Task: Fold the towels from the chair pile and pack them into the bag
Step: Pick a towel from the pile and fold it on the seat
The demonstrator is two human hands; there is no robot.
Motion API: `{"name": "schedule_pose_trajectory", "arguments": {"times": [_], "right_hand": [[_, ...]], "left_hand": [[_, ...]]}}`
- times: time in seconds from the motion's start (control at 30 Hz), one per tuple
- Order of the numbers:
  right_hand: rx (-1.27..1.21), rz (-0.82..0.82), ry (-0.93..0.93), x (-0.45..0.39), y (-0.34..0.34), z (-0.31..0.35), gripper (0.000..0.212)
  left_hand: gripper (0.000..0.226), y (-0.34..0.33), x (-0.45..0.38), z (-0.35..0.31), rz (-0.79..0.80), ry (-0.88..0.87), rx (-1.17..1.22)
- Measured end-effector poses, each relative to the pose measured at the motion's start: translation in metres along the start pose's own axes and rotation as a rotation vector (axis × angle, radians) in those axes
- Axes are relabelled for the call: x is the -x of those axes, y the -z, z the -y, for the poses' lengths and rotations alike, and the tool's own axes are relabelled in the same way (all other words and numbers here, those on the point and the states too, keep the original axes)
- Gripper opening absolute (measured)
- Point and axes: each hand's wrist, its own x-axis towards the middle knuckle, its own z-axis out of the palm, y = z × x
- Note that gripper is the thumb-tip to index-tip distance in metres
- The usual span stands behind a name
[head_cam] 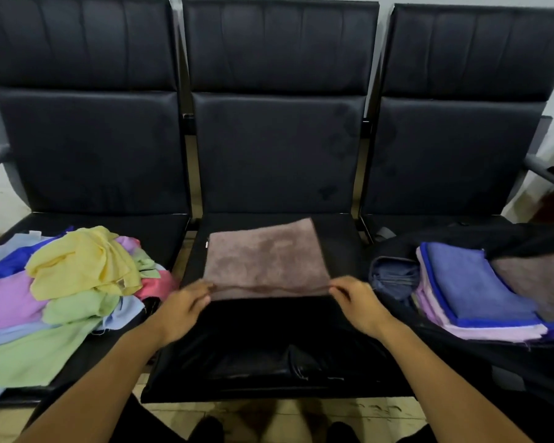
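Note:
A brown towel (264, 259) lies spread on the middle black chair seat (269, 340). My left hand (181, 306) pinches its near left corner and my right hand (357, 303) pinches its near right corner, with the near edge slightly lifted. On the left seat sits the pile of loose towels (68, 282) in yellow, green, pink, purple and blue. On the right seat a black bag (461, 238) lies open, holding folded blue (470, 286), lilac and brown towels stacked inside.
The three black chairs stand joined in a row against a white wall. Grey armrests (544, 171) stick out at both ends. A folded grey-blue cloth (394, 278) sits at the bag's left edge. Tiled floor and my dark shoes show below the seat front.

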Motion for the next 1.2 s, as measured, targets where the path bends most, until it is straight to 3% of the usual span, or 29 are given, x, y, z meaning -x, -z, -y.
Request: {"name": "schedule_pose_trajectory", "arguments": {"times": [0.07, 0.13, 0.3, 0.43, 0.53, 0.73, 0.83, 1.0, 1.1, 1.2], "right_hand": [[0.129, 0.249, -0.046, 0.011, -0.011, -0.004, 0.02], [0.184, 0.413, -0.092, 0.021, -0.015, -0.003, 0.023], [0.215, 0.56, -0.092, 0.038, 0.002, 0.005, 0.031], [0.177, 0.599, -0.115, 0.049, 0.009, 0.004, 0.048], [0.16, 0.535, -0.105, 0.051, 0.004, 0.002, 0.052], [0.193, 0.47, -0.033, 0.028, -0.011, 0.001, 0.025], [0.243, 0.503, -0.008, 0.01, -0.019, 0.003, 0.023], [0.277, 0.537, -0.069, -0.02, -0.035, 0.002, 0.042], [0.225, 0.501, -0.135, -0.037, -0.043, -0.01, 0.041], [0.118, 0.418, -0.197, -0.05, -0.048, -0.019, 0.039]], "left_hand": [[0.029, -0.005, 0.007, 0.017, 0.294, 0.067, -0.142], [0.026, -0.006, 0.015, 0.02, 0.466, 0.11, -0.142], [0.044, 0.001, 0.032, -0.001, 0.513, 0.155, 0.114], [0.037, 0.009, 0.046, -0.013, 0.586, 0.159, 0.158], [0.031, 0.005, 0.042, -0.01, 0.517, 0.218, 0.209], [0.017, -0.005, 0.011, 0.013, 0.176, 0.225, 0.021], [0.019, -0.007, -0.007, 0.02, 0.115, 0.24, 0.002], [0.029, -0.008, -0.037, 0.027, 0.073, 0.293, 0.073], [0.035, -0.012, -0.054, 0.032, 0.066, 0.36, 0.12], [0.027, -0.018, -0.068, 0.029, 0.006, 0.421, 0.182]]}}
